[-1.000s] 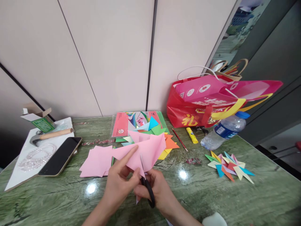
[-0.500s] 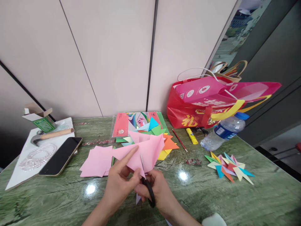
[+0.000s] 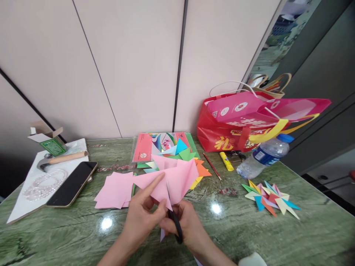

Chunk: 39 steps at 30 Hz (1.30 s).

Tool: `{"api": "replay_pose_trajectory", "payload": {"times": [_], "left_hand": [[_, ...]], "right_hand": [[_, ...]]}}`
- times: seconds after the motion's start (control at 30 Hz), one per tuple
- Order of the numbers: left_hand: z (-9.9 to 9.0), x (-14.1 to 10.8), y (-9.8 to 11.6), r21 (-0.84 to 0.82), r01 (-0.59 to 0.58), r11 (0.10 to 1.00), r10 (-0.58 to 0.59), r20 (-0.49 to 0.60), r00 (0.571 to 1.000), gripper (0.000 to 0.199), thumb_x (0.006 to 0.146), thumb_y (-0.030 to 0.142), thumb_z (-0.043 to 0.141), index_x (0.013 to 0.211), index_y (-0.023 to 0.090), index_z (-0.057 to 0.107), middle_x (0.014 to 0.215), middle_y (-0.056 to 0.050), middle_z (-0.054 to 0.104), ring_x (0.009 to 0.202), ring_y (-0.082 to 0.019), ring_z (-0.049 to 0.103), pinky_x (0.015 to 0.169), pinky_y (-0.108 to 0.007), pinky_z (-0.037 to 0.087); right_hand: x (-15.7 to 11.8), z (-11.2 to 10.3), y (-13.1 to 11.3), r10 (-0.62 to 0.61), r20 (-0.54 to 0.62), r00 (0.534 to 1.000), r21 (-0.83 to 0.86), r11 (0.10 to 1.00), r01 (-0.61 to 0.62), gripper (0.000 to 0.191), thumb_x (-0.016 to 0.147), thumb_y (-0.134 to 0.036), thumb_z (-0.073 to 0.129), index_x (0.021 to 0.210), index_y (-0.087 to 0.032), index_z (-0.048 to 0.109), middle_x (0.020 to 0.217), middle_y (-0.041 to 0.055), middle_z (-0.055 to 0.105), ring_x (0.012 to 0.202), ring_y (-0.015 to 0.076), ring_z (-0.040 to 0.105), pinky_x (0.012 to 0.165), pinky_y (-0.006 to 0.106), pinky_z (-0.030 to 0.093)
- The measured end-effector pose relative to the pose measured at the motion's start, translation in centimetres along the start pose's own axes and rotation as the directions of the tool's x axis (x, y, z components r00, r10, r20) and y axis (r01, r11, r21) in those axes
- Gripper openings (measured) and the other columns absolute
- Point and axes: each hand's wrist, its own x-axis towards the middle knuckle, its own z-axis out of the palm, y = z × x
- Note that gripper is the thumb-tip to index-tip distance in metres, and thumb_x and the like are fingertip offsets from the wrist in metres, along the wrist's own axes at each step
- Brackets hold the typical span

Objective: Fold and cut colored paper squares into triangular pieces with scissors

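Observation:
My left hand (image 3: pixel 145 208) pinches a pink sheet of paper (image 3: pixel 180 177) near its lower corner, the index finger lying along the sheet. In my right hand (image 3: pixel 184 221) is a pair of black-handled scissors (image 3: pixel 175 223), with the fingers in the handle loops. The scissor blades point up and away from me, and the paper is cut along them, its right part curling up. Square pink sheets (image 3: pixel 115 190) lie stacked on the left. Folded paper pieces (image 3: pixel 190 155) in several colours lie behind the held sheet, partly hidden by it.
On the green marble table (image 3: pixel 83 236) lie a phone (image 3: pixel 72 184), a hammer (image 3: pixel 66 158) and a beaded string (image 3: pixel 44 184) at left. To the right are a pencil (image 3: pixel 212 166), a glue stick (image 3: pixel 226 162), a water bottle (image 3: pixel 264 157), folded paper stars (image 3: pixel 270 197) and a red bag (image 3: pixel 222 131).
The right part of the pink sheet has swung slightly further to the right along the scissor blades. Both hands stay almost in place.

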Motion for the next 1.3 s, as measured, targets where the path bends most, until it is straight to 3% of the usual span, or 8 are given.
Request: {"api": "replay_pose_trajectory", "payload": {"times": [0.23,0.47,0.6,1.1,1.3], "left_hand": [[-0.1,0.0,-0.2,-0.009,0.018,1.000,-0.018,-0.008,1.000,0.059,0.067,0.022,0.062,0.125,0.018,0.053,0.085,-0.004,0.066,0.051,-0.010,0.055,0.048,-0.021,0.048],[0.6,-0.3,0.4,-0.066,0.017,0.998,-0.020,-0.051,0.998,0.059,0.068,0.025,0.061,0.125,0.014,0.052,0.054,0.002,0.058,0.043,-0.011,0.050,0.043,-0.021,0.047],[0.8,-0.4,0.7,-0.072,0.012,0.997,-0.017,-0.073,0.997,0.057,0.068,0.025,0.061,0.123,0.015,0.054,0.064,0.000,0.062,0.044,-0.010,0.052,0.043,-0.019,0.046],[0.7,-0.4,0.3,-0.042,0.011,0.999,-0.013,-0.065,0.998,0.058,0.069,0.026,0.060,0.126,0.014,0.052,0.055,0.003,0.058,0.042,-0.009,0.047,0.039,-0.017,0.041],[0.7,-0.4,0.4,-0.031,-0.005,1.000,0.002,-0.082,0.997,0.056,0.069,0.025,0.060,0.124,0.016,0.053,0.065,0.001,0.061,0.043,-0.007,0.046,0.040,-0.017,0.040]], "right_hand": [[0.0,0.1,-0.2,0.007,-0.021,1.000,0.004,1.000,-0.006,0.035,0.046,-0.035,0.080,0.065,-0.015,0.059,0.049,-0.0054,0.046,0.041,0.0060,0.036,0.039,0.018,0.035],[0.0,0.0,0.0,-0.005,-0.013,1.000,0.002,1.000,0.005,0.032,0.049,-0.036,0.079,0.062,-0.014,0.060,0.049,-0.0050,0.048,0.039,0.0048,0.035,0.035,0.017,0.034],[0.1,0.0,0.0,0.001,-0.001,1.000,-0.005,1.000,-0.001,0.031,0.051,-0.036,0.078,0.063,-0.013,0.061,0.047,-0.0057,0.047,0.037,0.0043,0.035,0.033,0.016,0.033],[0.2,-0.1,0.4,0.000,-0.007,1.000,0.009,1.000,0.000,0.028,0.053,-0.032,0.078,0.060,-0.012,0.059,0.044,-0.0060,0.048,0.034,0.0033,0.036,0.031,0.014,0.032],[0.2,-0.4,0.6,0.011,-0.007,1.000,-0.006,1.000,-0.011,0.028,0.055,-0.030,0.077,0.058,-0.012,0.057,0.041,-0.0063,0.048,0.031,0.0024,0.037,0.031,0.012,0.029]]}}
